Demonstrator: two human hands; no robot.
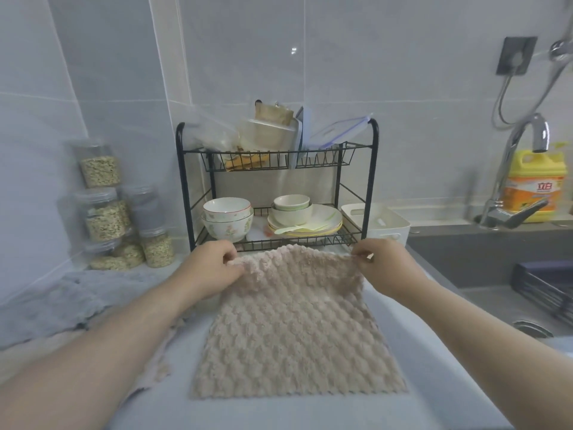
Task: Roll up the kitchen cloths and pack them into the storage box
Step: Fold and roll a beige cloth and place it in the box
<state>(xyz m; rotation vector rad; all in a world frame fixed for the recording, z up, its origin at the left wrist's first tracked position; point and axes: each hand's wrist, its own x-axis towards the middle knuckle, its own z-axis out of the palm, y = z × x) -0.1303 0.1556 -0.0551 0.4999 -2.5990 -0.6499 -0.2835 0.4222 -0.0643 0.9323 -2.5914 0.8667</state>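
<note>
A beige waffle-textured kitchen cloth [294,330] lies spread on the counter in front of me. My left hand [210,268] pinches its far left corner and my right hand [384,265] pinches its far right corner, both lifting the far edge slightly. A grey cloth [62,305] lies crumpled at the left. Under my left forearm the edge of another beige cloth [158,364] shows. The white storage box [384,223] stands behind my right hand, beside the dish rack; what is inside it is hidden.
A black two-tier dish rack [276,187] with bowls and plates stands right behind the cloth. Clear jars of grain [108,212] are stacked at the back left. At the right lie the sink [496,268], a faucet [508,181] and a yellow detergent bottle [536,184].
</note>
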